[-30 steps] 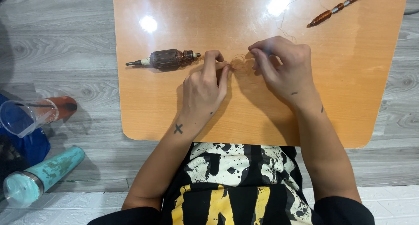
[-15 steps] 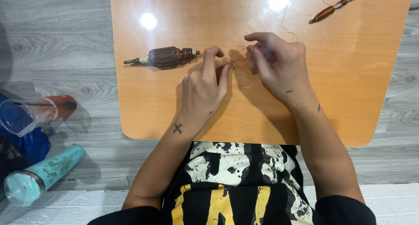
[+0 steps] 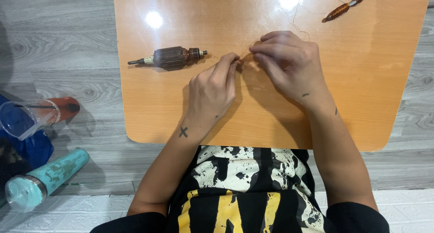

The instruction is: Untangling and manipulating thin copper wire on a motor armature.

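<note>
both hands meet mid-surface: left hand point(image 3: 212, 90) and right hand point(image 3: 291, 63) fingers pinched shut on a small copper wire tangle point(image 3: 245, 59), right of the motor armature point(image 3: 172, 58).

Motor armature point(image 3: 169, 58) lying just left of the left hand point(image 3: 212, 90), wire-wound spindle point(image 3: 350, 4) at the far right corner (well apart), bare orange table point(image 3: 149, 106) near both front corners
</note>
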